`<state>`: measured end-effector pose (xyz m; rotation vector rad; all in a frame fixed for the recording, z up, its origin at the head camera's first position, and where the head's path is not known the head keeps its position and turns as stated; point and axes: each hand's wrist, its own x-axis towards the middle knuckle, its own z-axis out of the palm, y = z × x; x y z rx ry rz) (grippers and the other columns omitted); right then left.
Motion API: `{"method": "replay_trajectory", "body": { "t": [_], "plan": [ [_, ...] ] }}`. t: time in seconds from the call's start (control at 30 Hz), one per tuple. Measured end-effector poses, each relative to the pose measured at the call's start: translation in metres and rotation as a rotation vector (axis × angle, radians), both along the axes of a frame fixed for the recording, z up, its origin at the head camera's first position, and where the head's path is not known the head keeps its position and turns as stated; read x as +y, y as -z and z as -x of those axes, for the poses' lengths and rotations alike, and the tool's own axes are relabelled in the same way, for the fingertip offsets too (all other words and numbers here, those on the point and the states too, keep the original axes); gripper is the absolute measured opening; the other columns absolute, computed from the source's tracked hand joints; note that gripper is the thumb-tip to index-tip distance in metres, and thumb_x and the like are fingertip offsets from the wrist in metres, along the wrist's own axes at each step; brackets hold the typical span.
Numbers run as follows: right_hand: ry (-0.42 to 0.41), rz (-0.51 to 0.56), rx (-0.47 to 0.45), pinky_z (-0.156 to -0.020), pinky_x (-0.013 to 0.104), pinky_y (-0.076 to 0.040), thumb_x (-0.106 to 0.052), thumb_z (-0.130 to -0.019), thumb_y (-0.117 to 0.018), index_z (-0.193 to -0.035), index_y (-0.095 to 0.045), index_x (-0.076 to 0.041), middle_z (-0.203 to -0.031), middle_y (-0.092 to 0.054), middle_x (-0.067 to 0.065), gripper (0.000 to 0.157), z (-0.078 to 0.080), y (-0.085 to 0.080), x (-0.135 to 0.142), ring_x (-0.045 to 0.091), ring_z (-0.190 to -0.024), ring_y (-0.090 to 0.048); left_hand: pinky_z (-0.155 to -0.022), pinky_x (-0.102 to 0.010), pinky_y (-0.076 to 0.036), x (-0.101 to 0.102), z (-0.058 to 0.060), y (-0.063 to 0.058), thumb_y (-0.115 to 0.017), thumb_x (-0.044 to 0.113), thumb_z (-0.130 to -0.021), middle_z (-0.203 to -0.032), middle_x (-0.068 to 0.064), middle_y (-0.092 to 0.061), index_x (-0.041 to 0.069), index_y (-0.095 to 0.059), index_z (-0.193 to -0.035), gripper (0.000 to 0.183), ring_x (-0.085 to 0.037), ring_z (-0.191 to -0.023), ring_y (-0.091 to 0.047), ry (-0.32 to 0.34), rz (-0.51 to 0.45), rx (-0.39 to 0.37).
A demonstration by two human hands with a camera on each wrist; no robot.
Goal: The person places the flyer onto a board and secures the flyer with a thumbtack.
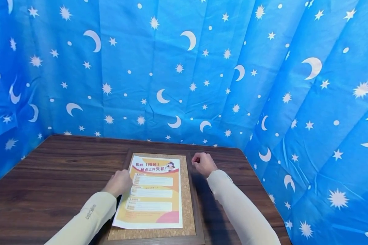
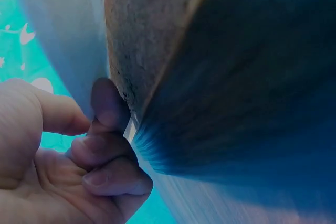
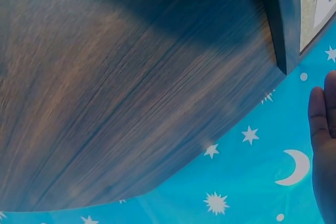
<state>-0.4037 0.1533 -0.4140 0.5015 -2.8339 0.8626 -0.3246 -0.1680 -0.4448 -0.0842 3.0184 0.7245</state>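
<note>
A yellow-and-pink printed poster [image 1: 151, 190] lies over a framed cork board [image 1: 188, 204] on the dark wooden table. My left hand [image 1: 119, 183] pinches the poster's left edge. In the left wrist view, the left hand's thumb and index finger [image 2: 110, 106] meet at the sheet, beside the cork. Just right of the board's upper right side is my right hand [image 1: 204, 164], its fingers bent inward. A tiny pale spot shows at its fingertips; whether it is a held object I cannot tell. Only part of the right hand [image 3: 323, 145] enters the right wrist view.
The brown wooden frame [image 1: 194, 197] borders the cork. Dark wood-grain table [image 1: 64, 166] extends to both sides of the board. A blue curtain [image 1: 125, 61] with white moons and stars hangs behind the table and along its sides.
</note>
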Motion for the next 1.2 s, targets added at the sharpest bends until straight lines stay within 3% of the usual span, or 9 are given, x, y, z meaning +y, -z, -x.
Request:
{"method": "replay_trajectory", "body": {
  "t": [0.43, 0.83, 1.07, 1.2],
  "plan": [
    [0.047, 0.014, -0.069, -0.059, 0.027, -0.048, -0.007, -0.089, -0.065, -0.09, -0.068, -0.009, -0.076, -0.058, 0.0, 0.004, 0.009, 0.009, -0.017, 0.019, -0.068, -0.055, -0.059, -0.041, -0.046, 0.009, -0.002, 0.005, -0.044, -0.004, -0.082, -0.073, -0.015, -0.059, -0.012, -0.062, -0.091, 0.021, -0.024, -0.061, -0.052, 0.066, 0.044, 0.053],
    [0.022, 0.005, -0.072, -0.061, 0.028, -0.048, -0.008, -0.09, -0.064, -0.093, -0.068, -0.005, -0.076, -0.057, 0.0, 0.006, 0.01, 0.01, -0.023, 0.019, -0.069, -0.054, -0.055, -0.041, -0.045, 0.011, -0.009, 0.003, -0.056, 0.006, -0.082, -0.074, -0.015, -0.056, -0.01, -0.058, -0.09, 0.018, -0.025, -0.061, -0.051, 0.037, 0.07, 0.048],
    [0.038, 0.008, -0.077, -0.063, 0.028, -0.05, -0.008, -0.09, -0.064, -0.094, -0.068, -0.007, -0.078, -0.057, 0.0, 0.006, 0.011, 0.01, -0.028, 0.019, -0.072, -0.055, -0.053, -0.038, -0.041, 0.011, -0.012, 0.002, -0.057, 0.007, -0.083, -0.069, -0.011, -0.053, 0.0, -0.057, -0.077, 0.009, -0.024, -0.058, -0.049, 0.052, 0.088, 0.058],
    [0.035, 0.01, -0.076, -0.064, 0.028, -0.05, -0.007, -0.089, -0.065, -0.093, -0.068, -0.008, -0.078, -0.058, 0.0, 0.005, 0.013, 0.01, -0.032, 0.019, -0.072, -0.055, -0.052, -0.038, -0.041, 0.012, -0.013, 0.002, -0.058, 0.007, -0.082, -0.069, -0.011, -0.053, 0.0, -0.057, -0.077, 0.009, -0.024, -0.057, -0.048, 0.054, 0.099, 0.065]
  ]
}}
